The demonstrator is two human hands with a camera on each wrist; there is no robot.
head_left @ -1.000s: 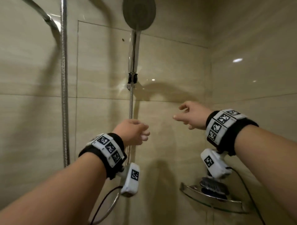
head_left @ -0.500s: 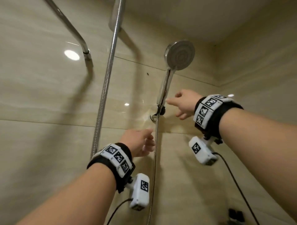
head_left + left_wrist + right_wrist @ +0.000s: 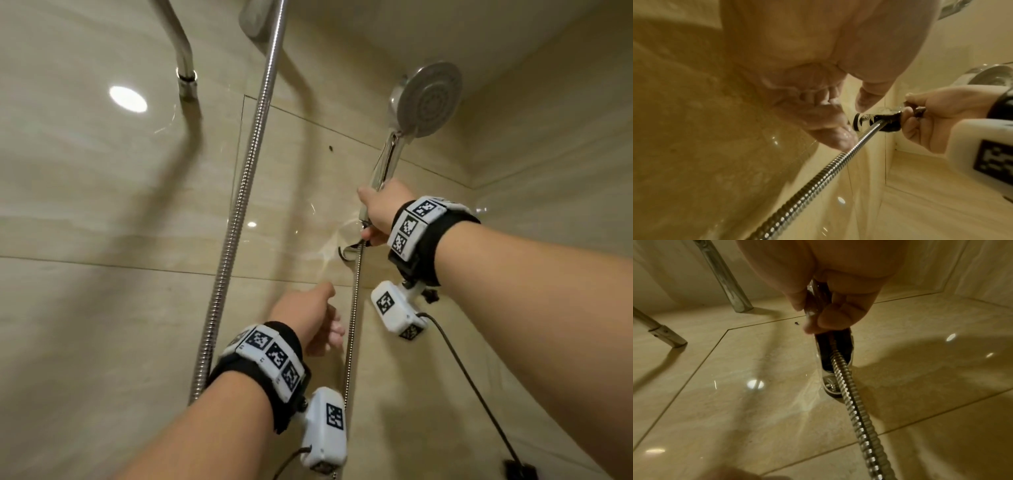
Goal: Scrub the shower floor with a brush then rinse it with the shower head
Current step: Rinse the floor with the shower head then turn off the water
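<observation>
Two hands reach up toward the shower head, which sits in its holder on the tan tile wall. The right hand holds the shiny handle just under the round spray face. Its fingers are curled round the handle, with the thumb on one side, right above the black holder. The shower head is still in the holder, high up near the corner of the wall.

The metal hose hangs straight down from the bottom of the handle. The left hand is lower than the shower head, just beside the hose. Its fingers are loosely bent and hold nothing; the tips are close to the hose, but I cannot tell if they touch it.

Left of the shower head, a second thick metal hose runs up the wall, and a bent silver pipe goes into the wall still farther left.

Both wrists wear black bands with white blocks that show black-and-white square patterns. No words or brand names can be read anywhere.
</observation>
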